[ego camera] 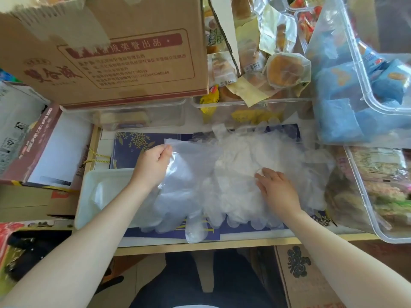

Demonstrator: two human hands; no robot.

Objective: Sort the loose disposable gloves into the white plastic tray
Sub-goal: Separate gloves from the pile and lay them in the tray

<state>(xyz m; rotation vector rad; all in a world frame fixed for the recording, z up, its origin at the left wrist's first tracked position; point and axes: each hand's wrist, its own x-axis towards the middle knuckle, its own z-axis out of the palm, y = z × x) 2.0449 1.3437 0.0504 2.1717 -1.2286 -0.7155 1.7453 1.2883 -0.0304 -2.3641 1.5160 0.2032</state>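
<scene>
Head view. Left hand [153, 165] pinches one clear glove [189, 156] by its cuff edge, fingers curled on the film; the glove hangs above the pile's left side. Right hand [275, 190] lies on the pile of loose gloves [235, 174], fingers spread and nearly straight, gripping nothing. Pile sits on a dark blue floral sheet [133, 141]. White plastic tray [89, 196] lies at the pile's left edge; a few gloves overlap its right side. Cardboard box [111, 52] behind carries red Chinese print, mostly blurred; "荣誉出品" legible. Clear bins [367, 107] of packaged snacks at right, labels unreadable.
</scene>
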